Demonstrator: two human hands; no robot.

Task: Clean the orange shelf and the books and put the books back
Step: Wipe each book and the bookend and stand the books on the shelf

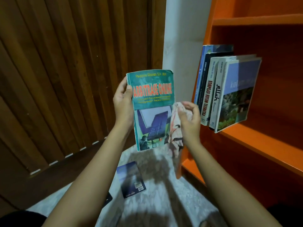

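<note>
Left hand (pixel 123 102) grips the spine edge of a green book (pixel 153 110), thumb on its cover, holding it upright before the orange shelf (pixel 262 140). Right hand (pixel 188 118) clutches a bunched cloth (pixel 176 128) against the book's right edge. Five books (pixel 227 90) stand at the shelf's left end. Another book (pixel 131 179) lies on the floor (pixel 164 202).

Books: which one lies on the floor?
The dark blue book with the barcode; the teal book is held, the other books stand on the orange shelf.
</note>
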